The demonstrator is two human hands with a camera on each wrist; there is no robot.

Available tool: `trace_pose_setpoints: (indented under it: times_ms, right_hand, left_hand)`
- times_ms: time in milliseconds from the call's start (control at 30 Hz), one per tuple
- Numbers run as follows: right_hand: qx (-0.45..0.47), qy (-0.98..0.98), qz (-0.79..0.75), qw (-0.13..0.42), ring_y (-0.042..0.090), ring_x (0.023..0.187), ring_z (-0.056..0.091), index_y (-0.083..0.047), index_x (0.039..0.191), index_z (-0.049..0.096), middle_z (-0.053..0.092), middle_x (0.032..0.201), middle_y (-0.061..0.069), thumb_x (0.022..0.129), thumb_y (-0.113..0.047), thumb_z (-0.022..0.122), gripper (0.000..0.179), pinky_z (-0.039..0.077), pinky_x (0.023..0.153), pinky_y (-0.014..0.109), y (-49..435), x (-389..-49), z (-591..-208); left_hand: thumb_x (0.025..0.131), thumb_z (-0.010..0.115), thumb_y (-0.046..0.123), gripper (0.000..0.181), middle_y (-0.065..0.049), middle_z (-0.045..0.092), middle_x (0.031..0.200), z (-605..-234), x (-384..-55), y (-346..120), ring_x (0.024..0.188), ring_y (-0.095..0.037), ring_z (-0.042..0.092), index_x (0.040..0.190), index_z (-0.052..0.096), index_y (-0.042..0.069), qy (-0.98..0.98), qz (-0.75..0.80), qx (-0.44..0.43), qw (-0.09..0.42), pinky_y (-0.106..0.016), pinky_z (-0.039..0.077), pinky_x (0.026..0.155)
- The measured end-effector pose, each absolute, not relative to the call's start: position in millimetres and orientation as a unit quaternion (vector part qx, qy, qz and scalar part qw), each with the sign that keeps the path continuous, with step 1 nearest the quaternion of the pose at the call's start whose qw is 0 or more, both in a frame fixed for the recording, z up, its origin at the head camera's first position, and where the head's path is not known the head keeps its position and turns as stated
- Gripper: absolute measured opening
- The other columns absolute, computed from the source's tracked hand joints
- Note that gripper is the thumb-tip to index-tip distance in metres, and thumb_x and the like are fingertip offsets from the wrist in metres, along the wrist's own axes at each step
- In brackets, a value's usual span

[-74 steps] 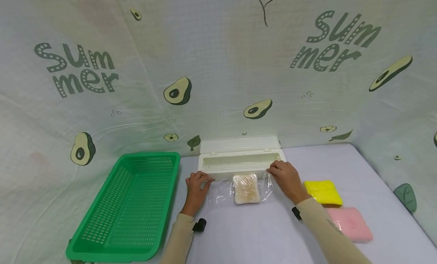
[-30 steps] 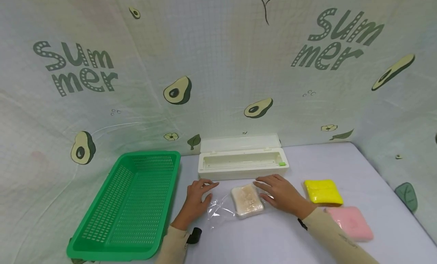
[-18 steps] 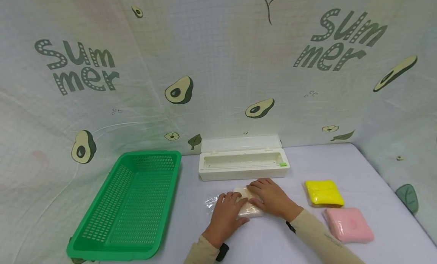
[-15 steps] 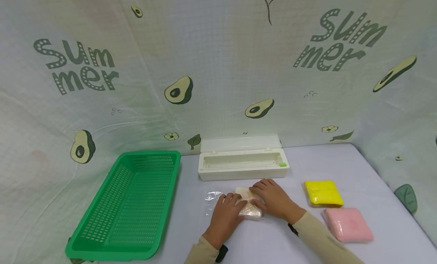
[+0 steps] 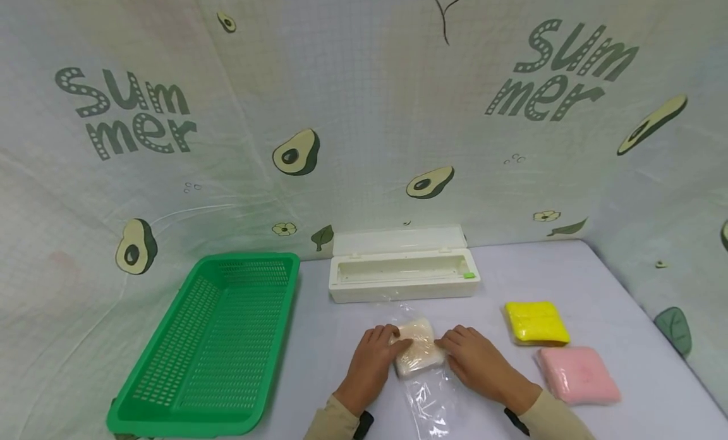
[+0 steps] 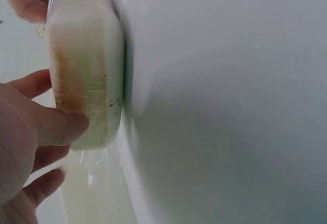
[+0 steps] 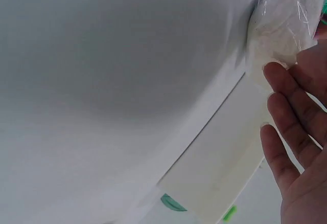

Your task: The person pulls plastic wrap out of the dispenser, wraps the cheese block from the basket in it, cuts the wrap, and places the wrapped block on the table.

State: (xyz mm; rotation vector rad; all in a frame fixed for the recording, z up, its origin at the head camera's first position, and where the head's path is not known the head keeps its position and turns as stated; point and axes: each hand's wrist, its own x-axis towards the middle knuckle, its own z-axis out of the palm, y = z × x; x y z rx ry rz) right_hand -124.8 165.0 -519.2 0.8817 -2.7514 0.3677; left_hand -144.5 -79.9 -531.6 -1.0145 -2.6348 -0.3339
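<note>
A square, bread-like piece [image 5: 419,344], cream with a browned face, lies in clear plastic film [image 5: 430,402] on the table. The film's loose ends stretch toward the person and toward the white box. At the bread's left edge my left hand [image 5: 366,363] grips it, thumb on the browned face in the left wrist view [image 6: 36,127]. My right hand [image 5: 476,361] holds the opposite edge with thumb and forefinger; its other fingers [image 7: 286,119] extend free. Whether it pinches bread or only film is hard to tell.
Behind the bread stands a long white box [image 5: 404,292], lid raised, with a small green piece at its right end. A green perforated basket [image 5: 213,345] occupies the left side. Yellow [image 5: 536,323] and pink [image 5: 578,375] wrapped blocks lie to the right.
The wrapped bread has turned so its loose film now runs front to back instead of sideways. The right hand has shifted toward the person and slightly right; earlier the film left the box.
</note>
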Motion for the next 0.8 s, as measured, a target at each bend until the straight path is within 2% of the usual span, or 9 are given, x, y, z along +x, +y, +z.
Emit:
trace_pose_setpoints:
  times_ms: [100, 233, 333, 400, 500, 567, 700, 800]
  right_hand:
    - [0.306, -0.937, 0.115, 0.125, 0.012, 0.095, 0.050, -0.014, 0.112, 0.062, 0.058, 0.104, -0.005, 0.071, -0.013, 0.072, 0.042, 0.043, 0.082, 0.033, 168, -113, -522]
    - [0.313, -0.937, 0.105, 0.115, 0.016, 0.104, 0.050, -0.015, 0.128, 0.052, 0.051, 0.122, 0.002, 0.064, -0.023, 0.081, 0.071, 0.044, 0.086, 0.037, 169, -98, -524]
    - [0.327, -0.934, 0.100, 0.104, 0.019, 0.108, 0.048, -0.017, 0.134, 0.046, 0.045, 0.132, 0.006, 0.059, -0.030, 0.083, 0.085, 0.044, 0.087, 0.040, 168, -90, -526]
    - [0.339, -0.930, 0.097, 0.107, 0.020, 0.111, 0.047, -0.019, 0.132, 0.046, 0.043, 0.135, 0.007, 0.057, -0.032, 0.084, 0.085, 0.043, 0.088, 0.040, 165, -87, -527]
    - [0.356, -0.919, 0.112, 0.130, 0.020, 0.112, 0.046, -0.021, 0.123, 0.052, 0.044, 0.134, 0.006, 0.056, -0.032, 0.083, 0.075, 0.042, 0.088, 0.039, 161, -88, -529]
    - [0.364, -0.909, 0.129, 0.155, 0.018, 0.110, 0.047, -0.024, 0.113, 0.057, 0.047, 0.130, 0.003, 0.060, -0.030, 0.081, 0.058, 0.042, 0.088, 0.036, 158, -89, -531]
    - [0.361, -0.896, 0.177, 0.188, 0.011, 0.101, 0.051, -0.027, 0.095, 0.059, 0.054, 0.118, -0.005, 0.074, -0.026, 0.072, 0.024, 0.043, 0.083, 0.031, 153, -92, -533]
    - [0.336, -0.898, 0.207, 0.195, 0.008, 0.095, 0.053, -0.026, 0.091, 0.060, 0.056, 0.111, -0.011, 0.081, -0.024, 0.069, 0.013, 0.044, 0.080, 0.030, 151, -93, -533]
  left_hand:
    - [0.070, 0.071, -0.008, 0.060, 0.003, 0.053, 0.115, -532, -144, -82, 0.109, -0.014, 0.049, 0.118, 0.062, 0.027, -0.906, -0.131, -0.373, 0.149, -0.030, 0.040, 0.093]
    - [0.069, 0.072, -0.005, 0.065, 0.003, 0.052, 0.121, -528, -137, -87, 0.116, -0.014, 0.046, 0.123, 0.057, 0.027, -0.894, -0.129, -0.407, 0.138, -0.033, 0.038, 0.096]
    - [0.068, 0.078, 0.005, 0.070, 0.004, 0.048, 0.127, -526, -128, -91, 0.119, -0.014, 0.043, 0.129, 0.051, 0.029, -0.891, -0.119, -0.423, 0.113, -0.035, 0.036, 0.098]
    - [0.067, 0.083, 0.019, 0.075, 0.005, 0.045, 0.130, -527, -122, -92, 0.120, -0.014, 0.041, 0.131, 0.047, 0.030, -0.893, -0.103, -0.427, 0.098, -0.034, 0.035, 0.099]
    - [0.063, 0.083, 0.037, 0.076, 0.006, 0.042, 0.132, -528, -117, -93, 0.121, -0.014, 0.039, 0.130, 0.046, 0.031, -0.896, -0.083, -0.427, 0.086, -0.034, 0.033, 0.101]
    - [0.064, 0.080, 0.043, 0.071, 0.006, 0.042, 0.131, -529, -115, -93, 0.120, -0.013, 0.039, 0.126, 0.048, 0.030, -0.899, -0.076, -0.423, 0.085, -0.033, 0.033, 0.100]
    - [0.069, 0.075, 0.048, 0.060, 0.008, 0.044, 0.127, -532, -113, -94, 0.118, -0.012, 0.040, 0.121, 0.050, 0.030, -0.904, -0.097, -0.411, 0.070, -0.033, 0.034, 0.098]
    - [0.074, 0.074, 0.047, 0.056, 0.009, 0.043, 0.128, -535, -112, -96, 0.119, -0.011, 0.039, 0.120, 0.049, 0.030, -0.905, -0.124, -0.404, 0.054, -0.034, 0.034, 0.098]
